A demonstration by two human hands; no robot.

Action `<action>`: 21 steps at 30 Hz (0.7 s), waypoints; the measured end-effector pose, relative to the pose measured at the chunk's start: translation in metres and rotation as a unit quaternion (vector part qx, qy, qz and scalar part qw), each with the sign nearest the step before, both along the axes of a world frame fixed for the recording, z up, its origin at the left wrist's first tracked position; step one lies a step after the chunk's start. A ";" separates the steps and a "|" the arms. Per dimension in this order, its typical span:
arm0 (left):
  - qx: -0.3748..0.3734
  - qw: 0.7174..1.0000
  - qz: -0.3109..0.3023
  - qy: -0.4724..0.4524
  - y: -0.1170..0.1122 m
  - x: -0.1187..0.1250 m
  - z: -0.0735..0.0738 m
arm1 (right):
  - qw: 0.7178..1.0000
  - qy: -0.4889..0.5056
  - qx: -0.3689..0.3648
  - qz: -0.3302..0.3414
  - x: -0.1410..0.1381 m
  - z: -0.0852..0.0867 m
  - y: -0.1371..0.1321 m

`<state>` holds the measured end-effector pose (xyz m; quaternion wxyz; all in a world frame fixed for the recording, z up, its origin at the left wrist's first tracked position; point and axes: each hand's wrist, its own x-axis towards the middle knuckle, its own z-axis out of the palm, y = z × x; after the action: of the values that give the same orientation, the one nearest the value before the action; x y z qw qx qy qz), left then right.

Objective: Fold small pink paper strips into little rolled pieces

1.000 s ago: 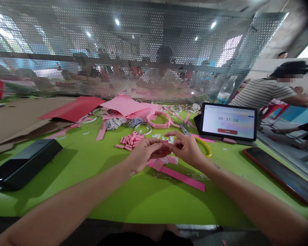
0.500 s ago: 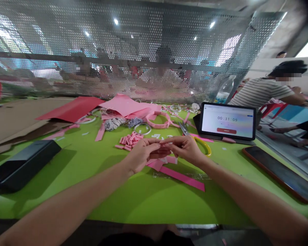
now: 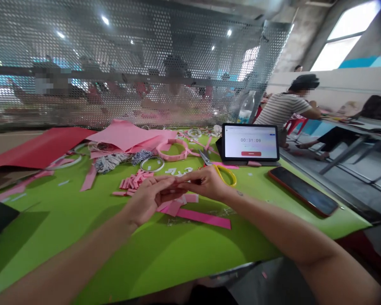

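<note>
My left hand [image 3: 149, 197] and my right hand [image 3: 205, 182] meet fingertip to fingertip above the middle of the table. Both are pinched closed around something too small to make out. Just left of them lies a pile of small pink rolled paper pieces [image 3: 135, 181]. Under the hands are pink paper strips [image 3: 206, 218], partly covered by my fingers. Scissors with yellow handles [image 3: 227, 176] rest beside my right hand, blades pointing away. White paper scraps [image 3: 170, 171] lie just behind the fingers.
Behind stand a pink ring band [image 3: 172, 152], a white ring [image 3: 152, 164], grey-white string [image 3: 110, 162] and pink sheets [image 3: 123, 135]. A red sheet [image 3: 41, 144] lies left. A tablet [image 3: 250, 143] and a phone [image 3: 303, 190] are right. A person [image 3: 282, 108] sits beyond.
The view has swung to the right, so the table things appear further left. My hands stay together in the same pinch over the strips.
</note>
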<state>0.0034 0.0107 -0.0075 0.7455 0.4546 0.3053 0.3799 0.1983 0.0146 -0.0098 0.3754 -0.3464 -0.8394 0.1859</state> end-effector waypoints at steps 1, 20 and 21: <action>-0.001 1.000 0.001 0.008 0.000 0.001 0.000 | 1.000 0.002 0.001 0.001 0.000 0.000 0.000; 0.084 0.993 0.016 0.076 -0.006 0.005 -0.005 | 0.995 -0.029 -0.100 0.003 -0.006 0.008 -0.004; 0.082 0.993 0.017 0.077 -0.005 0.005 -0.005 | 0.993 -0.025 -0.112 0.016 -0.006 0.008 -0.004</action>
<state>0.0079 0.0054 -0.0121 0.6732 0.5371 0.3375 0.3800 0.1926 0.0108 -0.0018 0.3103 -0.3771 -0.8278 0.2762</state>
